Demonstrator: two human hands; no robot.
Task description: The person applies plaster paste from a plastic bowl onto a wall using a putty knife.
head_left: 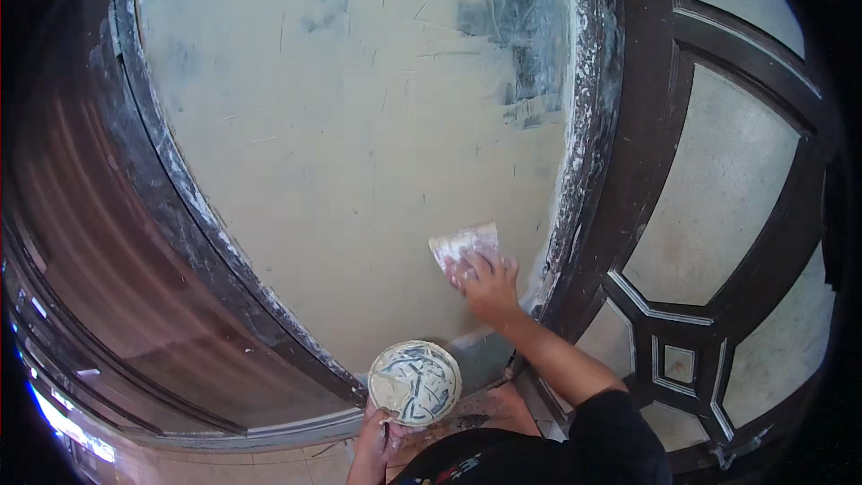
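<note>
My right hand [490, 289] is closed on a flat, pale pinkish spreader [467, 241] smeared with white filler. Its wide edge rests against the lower right part of a large panel [359, 189] coated in beige filler. Low in front of my body, my left hand [375, 438] grips a round tub [454, 395] by its near left rim. Beige filler streaks the inside of the tub over a dark bottom. A filler-coated flat shape lies at the tub's left side, and I cannot make out what it is. White residue covers the fingers of both hands.
A dark frame strip [584, 81] spotted with white borders the panel on the right; a dark wooden door [646, 126] with pale panes stands beyond it. Brown corrugated panelling [99, 242] lies to the left. Floor tiles [269, 467] show below. Grey-blue patches mark the panel's upper right.
</note>
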